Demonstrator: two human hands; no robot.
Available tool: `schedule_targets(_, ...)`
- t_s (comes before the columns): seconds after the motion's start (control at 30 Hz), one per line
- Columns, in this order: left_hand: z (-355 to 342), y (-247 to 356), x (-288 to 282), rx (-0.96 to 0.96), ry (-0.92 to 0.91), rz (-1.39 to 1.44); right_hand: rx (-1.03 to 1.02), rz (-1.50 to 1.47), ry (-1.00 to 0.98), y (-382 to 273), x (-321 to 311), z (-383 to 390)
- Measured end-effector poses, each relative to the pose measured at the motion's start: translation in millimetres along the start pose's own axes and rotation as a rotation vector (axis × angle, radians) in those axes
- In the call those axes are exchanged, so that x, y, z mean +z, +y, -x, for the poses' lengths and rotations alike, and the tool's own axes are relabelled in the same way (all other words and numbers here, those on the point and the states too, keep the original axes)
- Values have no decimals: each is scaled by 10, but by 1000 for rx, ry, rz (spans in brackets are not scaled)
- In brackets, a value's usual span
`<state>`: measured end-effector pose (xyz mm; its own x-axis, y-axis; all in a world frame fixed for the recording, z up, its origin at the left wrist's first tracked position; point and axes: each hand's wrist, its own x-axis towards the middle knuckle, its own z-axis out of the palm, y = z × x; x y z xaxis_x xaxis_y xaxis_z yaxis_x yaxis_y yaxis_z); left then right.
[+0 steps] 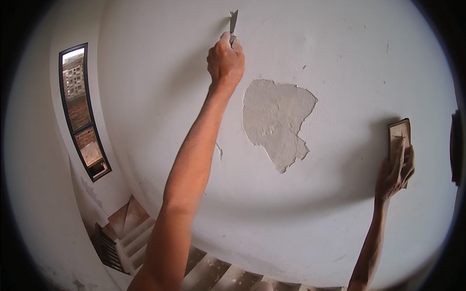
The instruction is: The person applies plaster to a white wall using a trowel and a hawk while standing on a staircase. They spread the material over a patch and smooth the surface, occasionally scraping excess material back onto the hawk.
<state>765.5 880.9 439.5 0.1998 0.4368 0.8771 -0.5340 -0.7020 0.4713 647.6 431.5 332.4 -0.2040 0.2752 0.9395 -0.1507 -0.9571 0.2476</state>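
Note:
My left hand (225, 60) is raised high and closed around the handle of a putty knife (234, 23). Its narrow grey blade points up, close to a small rough mark on the white wall; whether it touches cannot be made out. At the right, my right hand (395, 172) grips a flat rectangular tan board (399, 133) with a dark edge, fingers lying along its face. Its exact kind does not show. Between the two arms, the wall (340, 63) carries a large irregular patch of grey-beige plaster (279, 116) with ragged edges.
A staircase (213, 271) with stained steps runs below, with a dark railing (109, 250) at lower left. The left wall has a tall narrow window (80, 111) in a dark frame. Beside my left forearm, a small chipped streak (219, 151) marks the wall. A dark object (456, 148) borders the right edge.

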Motion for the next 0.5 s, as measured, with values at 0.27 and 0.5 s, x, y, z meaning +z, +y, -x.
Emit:
schedule_targets(0.27, 23, 100, 151, -51, 50, -39, -10, -11, 7, -42, -17, -4)
schedule_targets(0.5, -182, -11, -81, 111, -95, -344, -6, -28, -13, -4, -29, 11)
